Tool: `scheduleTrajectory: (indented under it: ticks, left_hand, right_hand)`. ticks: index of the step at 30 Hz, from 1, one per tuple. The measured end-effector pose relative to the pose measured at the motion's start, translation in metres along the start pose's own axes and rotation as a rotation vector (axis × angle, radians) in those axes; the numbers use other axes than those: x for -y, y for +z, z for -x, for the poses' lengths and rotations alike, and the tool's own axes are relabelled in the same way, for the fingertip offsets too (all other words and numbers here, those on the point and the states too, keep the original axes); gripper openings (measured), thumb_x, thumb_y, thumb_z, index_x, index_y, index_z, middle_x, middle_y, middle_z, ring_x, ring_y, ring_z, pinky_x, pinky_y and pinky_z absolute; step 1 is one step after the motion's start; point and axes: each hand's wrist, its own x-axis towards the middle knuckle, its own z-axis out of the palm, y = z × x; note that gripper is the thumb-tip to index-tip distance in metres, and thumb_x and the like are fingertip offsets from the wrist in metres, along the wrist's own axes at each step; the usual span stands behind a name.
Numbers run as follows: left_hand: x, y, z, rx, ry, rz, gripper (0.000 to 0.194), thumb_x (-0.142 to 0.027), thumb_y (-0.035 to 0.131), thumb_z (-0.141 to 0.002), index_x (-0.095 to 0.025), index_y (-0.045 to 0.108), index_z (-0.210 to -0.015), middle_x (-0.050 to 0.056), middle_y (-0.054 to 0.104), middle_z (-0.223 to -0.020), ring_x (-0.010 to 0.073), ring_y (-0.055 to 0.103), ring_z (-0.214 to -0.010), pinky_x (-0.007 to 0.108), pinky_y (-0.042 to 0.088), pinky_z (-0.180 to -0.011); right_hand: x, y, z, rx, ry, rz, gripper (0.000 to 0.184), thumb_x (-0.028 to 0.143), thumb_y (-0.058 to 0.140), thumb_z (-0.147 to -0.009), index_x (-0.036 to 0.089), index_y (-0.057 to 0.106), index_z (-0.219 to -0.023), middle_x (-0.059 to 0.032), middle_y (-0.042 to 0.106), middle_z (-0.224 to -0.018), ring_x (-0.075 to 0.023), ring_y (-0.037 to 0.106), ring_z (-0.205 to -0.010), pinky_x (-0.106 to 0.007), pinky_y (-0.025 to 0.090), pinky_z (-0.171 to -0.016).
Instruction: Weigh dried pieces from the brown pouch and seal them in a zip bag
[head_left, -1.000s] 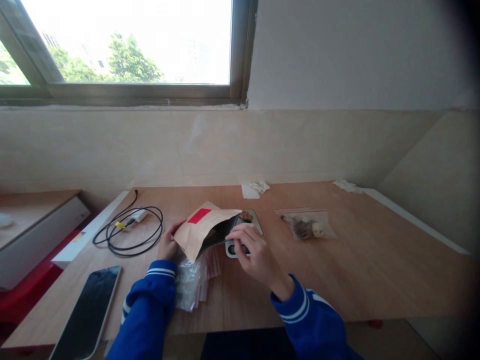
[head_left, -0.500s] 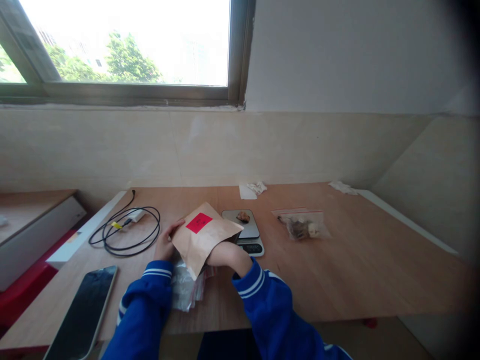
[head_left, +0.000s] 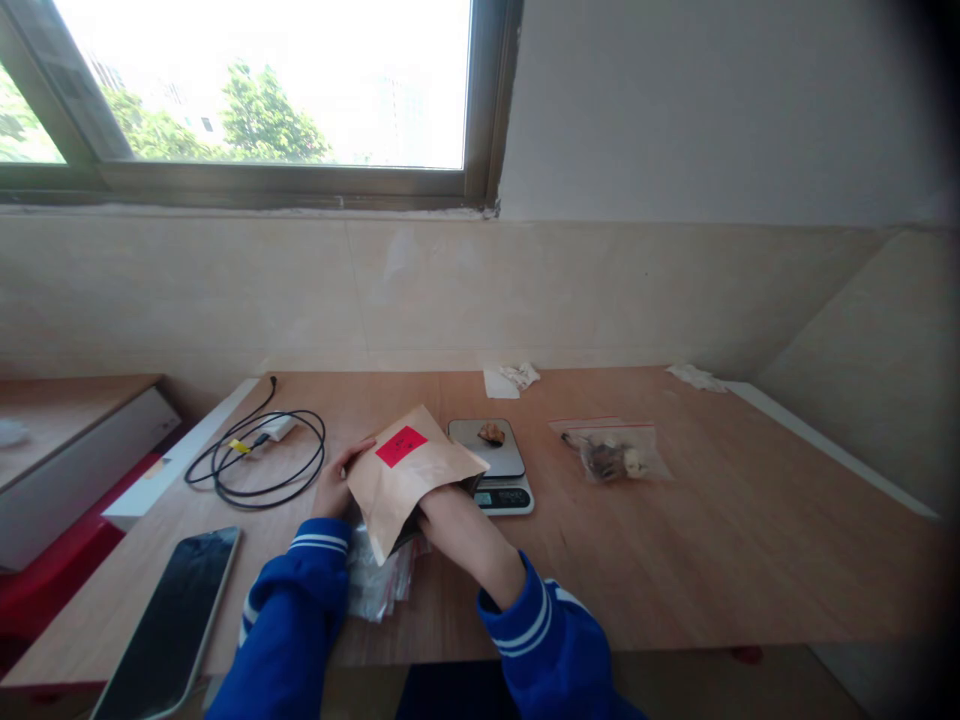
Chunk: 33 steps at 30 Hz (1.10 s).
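My left hand [head_left: 337,482] grips the left end of a brown paper bag [head_left: 442,462] that carries a red label. The bag is tilted, with its mouth toward me and to the right. Into that mouth reaches my right hand [head_left: 448,515]; its fingers are hidden inside. Beneath the bag lies a stack of clear zip bags [head_left: 373,580]. Just behind it stands a kitchen scale [head_left: 506,498] with a lit display, and a small brown dried piece [head_left: 491,433] rests on its plate.
To the right lies a clear zip bag [head_left: 616,452] with dried pieces inside. A phone [head_left: 169,620] is at the front left. Behind it are a coiled black cable [head_left: 225,495] and a white adapter [head_left: 280,428]. Crumpled tissue [head_left: 521,376] lies at the table's back edge.
My right forearm has shifted slightly right and toward me, with the hand still in the bag's mouth. The whole view has moved a little; the left hand keeps its hold.
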Motion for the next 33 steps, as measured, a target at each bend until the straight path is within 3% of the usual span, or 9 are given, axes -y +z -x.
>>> scheduleTrajectory:
  ticks: [6,12,17,22,25,29,31,33]
  left_hand:
    - [-0.004,-0.001,0.000,0.006,-0.008,-0.005,0.047,-0.027,0.072,-0.061,-0.014,0.066,-0.106,0.013,0.066,-0.113,0.0304,0.057,-0.110,0.047,0.038,-0.100]
    - [0.003,0.000,-0.001,0.002,-0.017,0.039,0.050,-0.029,0.072,-0.063,-0.013,0.064,-0.109,0.013,0.065,-0.116,0.0301,0.057,-0.111,0.046,0.040,-0.099]
    - [0.008,-0.001,-0.001,0.002,0.020,0.011,0.049,-0.026,0.070,-0.064,-0.014,0.064,-0.111,0.012,0.065,-0.116,0.0293,0.057,-0.109,0.044,0.042,-0.097]
    - [0.010,-0.002,-0.001,0.010,0.022,-0.021,0.047,-0.023,0.066,-0.066,-0.015,0.063,-0.112,0.011,0.065,-0.116,0.0284,0.058,-0.108,0.043,0.043,-0.097]
    - [0.007,-0.002,0.000,0.007,0.007,-0.039,0.046,-0.023,0.064,-0.067,-0.014,0.062,-0.112,0.011,0.065,-0.115,0.0283,0.057,-0.109,0.043,0.042,-0.097]
    - [-0.001,-0.003,0.000,-0.004,0.004,-0.057,0.046,-0.024,0.061,-0.067,-0.013,0.063,-0.112,0.010,0.066,-0.113,0.0285,0.057,-0.109,0.042,0.042,-0.098]
    - [-0.004,-0.003,-0.001,-0.011,0.011,-0.065,0.047,-0.024,0.061,-0.066,-0.012,0.063,-0.112,0.010,0.066,-0.112,0.0290,0.058,-0.108,0.042,0.041,-0.098]
    - [-0.005,-0.003,-0.001,-0.014,0.008,-0.062,0.048,-0.024,0.060,-0.065,-0.012,0.063,-0.111,0.010,0.066,-0.112,0.0297,0.058,-0.108,0.043,0.041,-0.098]
  right_hand:
    - [0.001,-0.022,0.013,0.055,0.021,-0.085,0.053,-0.006,0.039,-0.072,0.023,0.064,-0.109,-0.0058,0.066,-0.109,-0.0217,0.059,-0.107,-0.035,0.043,-0.099]
    - [-0.001,-0.033,0.024,-0.063,-0.037,-0.155,0.049,-0.008,0.037,-0.072,0.023,0.066,-0.095,-0.0042,0.064,-0.097,-0.0187,0.059,-0.092,-0.030,0.047,-0.078]
    - [-0.005,-0.045,0.033,-0.187,-0.091,-0.342,0.045,-0.009,0.037,-0.069,0.022,0.065,-0.086,-0.0032,0.065,-0.103,-0.0168,0.058,-0.101,-0.029,0.044,-0.087]
    - [-0.008,-0.060,0.044,-0.251,-0.036,-0.534,0.021,0.003,0.050,-0.077,0.021,0.060,-0.079,-0.0061,0.065,-0.111,-0.0188,0.060,-0.104,-0.033,0.044,-0.091]
    - [-0.014,-0.065,0.051,-0.354,0.020,-0.663,0.007,0.015,0.058,-0.080,0.021,0.056,-0.076,-0.0089,0.066,-0.111,-0.0208,0.061,-0.103,-0.035,0.046,-0.090]
    - [-0.037,-0.062,0.057,-0.658,0.129,-0.836,0.015,0.026,0.066,-0.077,0.022,0.052,-0.074,-0.0071,0.067,-0.108,-0.0205,0.064,-0.095,-0.034,0.049,-0.083]
    - [-0.055,-0.056,0.057,-0.776,0.210,-0.878,0.018,0.029,0.069,-0.075,0.022,0.053,-0.077,-0.0041,0.068,-0.097,-0.0171,0.066,-0.081,-0.031,0.051,-0.074]
    - [-0.074,-0.047,0.054,-0.806,0.296,-0.886,0.021,0.031,0.071,-0.072,0.021,0.055,-0.080,-0.0009,0.067,-0.083,-0.0144,0.064,-0.070,-0.028,0.052,-0.068]
